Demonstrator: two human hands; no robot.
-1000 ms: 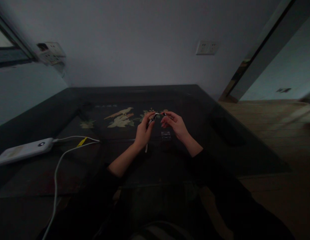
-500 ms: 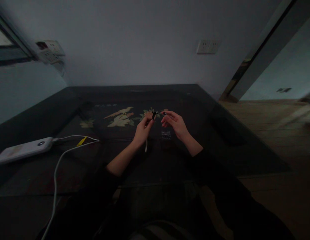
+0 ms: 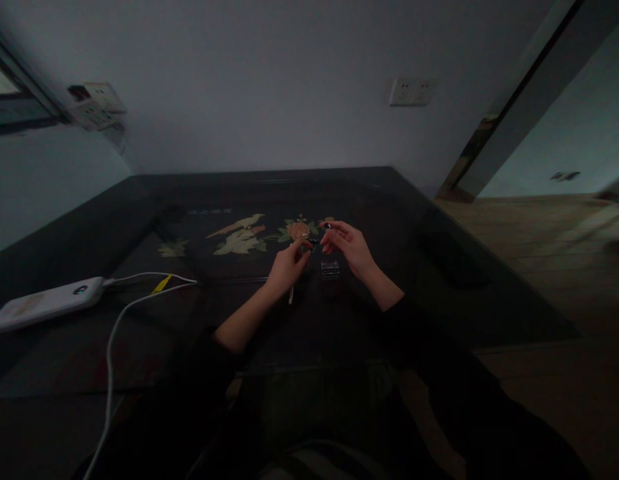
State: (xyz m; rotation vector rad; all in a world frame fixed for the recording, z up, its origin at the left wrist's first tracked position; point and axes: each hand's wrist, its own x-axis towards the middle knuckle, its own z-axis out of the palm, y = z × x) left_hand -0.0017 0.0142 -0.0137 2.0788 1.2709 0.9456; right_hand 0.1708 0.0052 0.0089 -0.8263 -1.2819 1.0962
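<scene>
Two hands over a dark painted bench

I see the left hand (image 3: 285,268) pinching a small dark object (image 3: 313,244) in narrow fingers, a thin white stick (image 3: 290,295) hanging below its palm. The right hand (image 3: 350,248) hovers just beside, fingers loosely curled. A small clear box (image 3: 330,269) lies between them mid-bench (image 3: 439,293). Near the left edge: a white power bank (image 3: 44,303) with cable (image 3: 114,333)

The small dark piece (image 3: 313,244) pinched between the left hand (image 3: 285,267) and right hand (image 3: 350,248), mid-frame, is too small and dim to identify. The white cable (image 3: 109,373) runs off the lower left edge.
</scene>
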